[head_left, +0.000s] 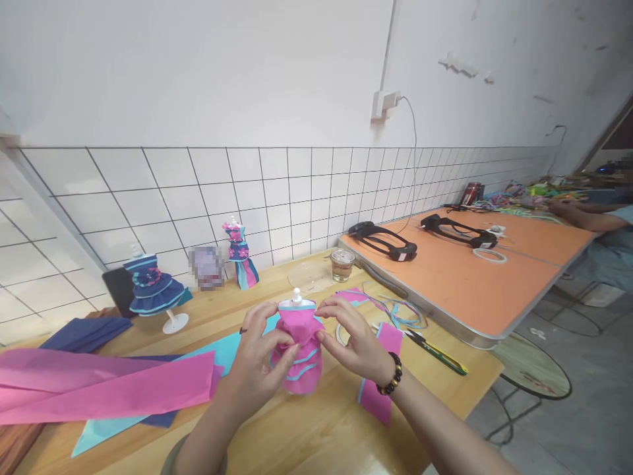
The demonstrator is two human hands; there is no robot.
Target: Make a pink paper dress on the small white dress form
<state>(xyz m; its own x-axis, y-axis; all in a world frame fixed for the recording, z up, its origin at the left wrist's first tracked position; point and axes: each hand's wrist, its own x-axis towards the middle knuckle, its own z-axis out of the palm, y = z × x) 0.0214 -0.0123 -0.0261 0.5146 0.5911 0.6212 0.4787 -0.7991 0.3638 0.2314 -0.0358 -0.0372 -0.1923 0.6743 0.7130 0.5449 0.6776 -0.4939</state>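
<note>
A small white doll dress form [297, 296] stands on the wooden table, wearing a pink ruffled dress [305, 369] with light blue trim. My left hand [262, 346] is at the dress's left side, thumb and fingers closed on the pink material at the waist. On the other side, my right hand [349, 333] pinches the dress's edge between thumb and fingers. A beaded bracelet [390, 375] circles my right wrist. Beside that hand lies a pink strip with blue edging [376, 399].
Pink fabric sheets [148, 389] lie at left over blue ones. Two dressed forms, one navy [155, 293] and one slimmer [240, 254], stand behind. Yellow-green snips [438, 353], ribbons [410, 313] and a glass [342, 264] are at right. Black headsets [383, 242] rest on the orange table [475, 284]; another person's arm [588, 211] is beyond.
</note>
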